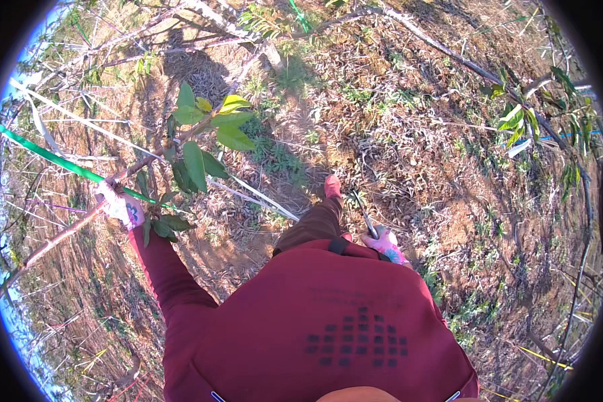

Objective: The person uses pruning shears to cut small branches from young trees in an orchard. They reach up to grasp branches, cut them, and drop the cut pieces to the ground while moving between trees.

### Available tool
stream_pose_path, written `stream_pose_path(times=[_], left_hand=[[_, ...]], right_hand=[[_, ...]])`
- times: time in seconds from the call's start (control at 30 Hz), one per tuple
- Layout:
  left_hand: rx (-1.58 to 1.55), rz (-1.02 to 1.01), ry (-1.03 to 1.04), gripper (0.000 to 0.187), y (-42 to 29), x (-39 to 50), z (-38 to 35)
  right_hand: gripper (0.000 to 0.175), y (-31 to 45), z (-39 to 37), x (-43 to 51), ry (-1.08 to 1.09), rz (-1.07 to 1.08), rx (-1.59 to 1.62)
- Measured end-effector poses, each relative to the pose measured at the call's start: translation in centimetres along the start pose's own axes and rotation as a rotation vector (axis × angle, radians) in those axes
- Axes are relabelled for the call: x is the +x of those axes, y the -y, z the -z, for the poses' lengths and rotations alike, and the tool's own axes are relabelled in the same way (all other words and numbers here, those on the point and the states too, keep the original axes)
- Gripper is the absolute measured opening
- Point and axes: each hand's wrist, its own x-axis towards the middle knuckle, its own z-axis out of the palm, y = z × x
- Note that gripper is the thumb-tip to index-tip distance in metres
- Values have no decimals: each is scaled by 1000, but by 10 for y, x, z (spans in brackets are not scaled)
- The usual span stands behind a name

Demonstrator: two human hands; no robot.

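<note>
On the left, my left hand [120, 207], in a flower-patterned glove, grips a thin tree branch [70, 228]. A flat green strap [55, 158] crosses the branch right at these fingers; whether it is held too is hard to tell. Beyond the hand, the branch's tip carries broad green leaves [195, 163], and a smaller leaf cluster hangs by my wrist. Low beside my right hip, my right hand [386, 246], in a similar glove, holds a slim hand tool [367, 216] with its narrow dark end pointing forward. The tool's exact kind is unclear.
White straps [88, 123] stretch across the left side, one white line [264, 196] running down towards my leg. A long bare branch [447, 53] arches over the right. Dry leaves and weeds cover the sloping ground [407, 166]. A pale trunk [271, 55] stands ahead.
</note>
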Motion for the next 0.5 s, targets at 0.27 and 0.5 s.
stream_pose_path(times=[0.27,0.5], left_hand=[[-102,-14,-49,29,17,6,3],[-173,125,-58,26,15,10,6]], right_hand=[[54,128,82,103,92,160,-269],[47,279,135,162,171,276,-90]])
